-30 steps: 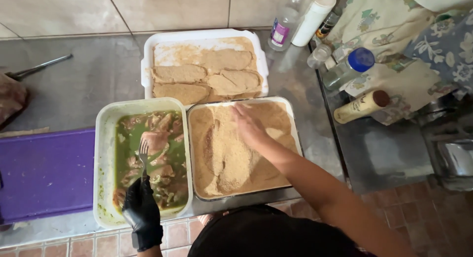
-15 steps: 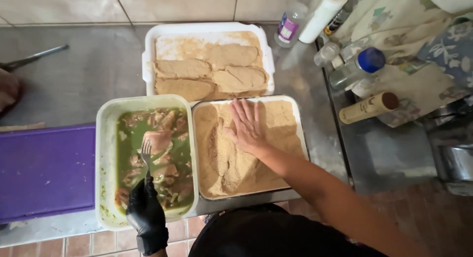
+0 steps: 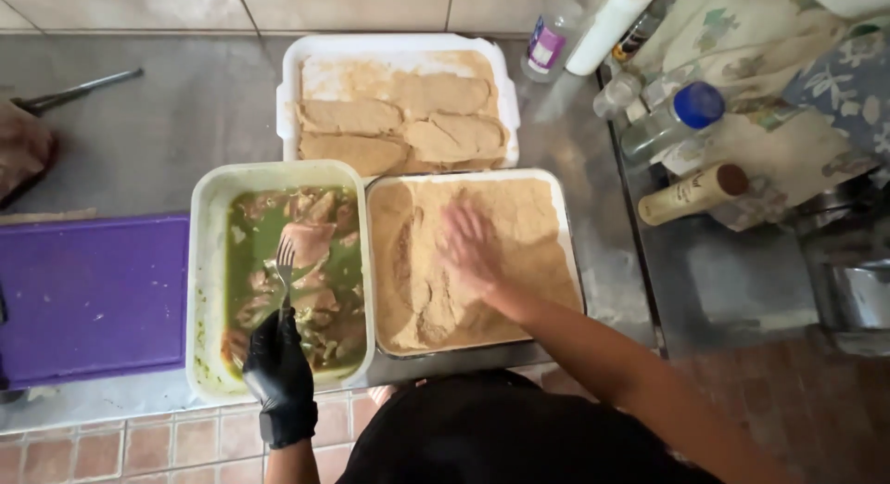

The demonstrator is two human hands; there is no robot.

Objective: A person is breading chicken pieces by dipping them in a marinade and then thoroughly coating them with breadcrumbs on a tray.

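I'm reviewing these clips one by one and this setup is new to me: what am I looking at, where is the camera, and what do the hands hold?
There is no machine here: a person wears a camera on the head, so the one view looks straight down at their own hands. The left hand, in a black glove, holds a fork over a tub of meat pieces in green marinade. The bare right hand lies flat, fingers spread, on crumbs in a metal tray and holds nothing. Behind is a white tray of breaded cutlets. A purple cutting board lies at the left, and bottles stand at the right.
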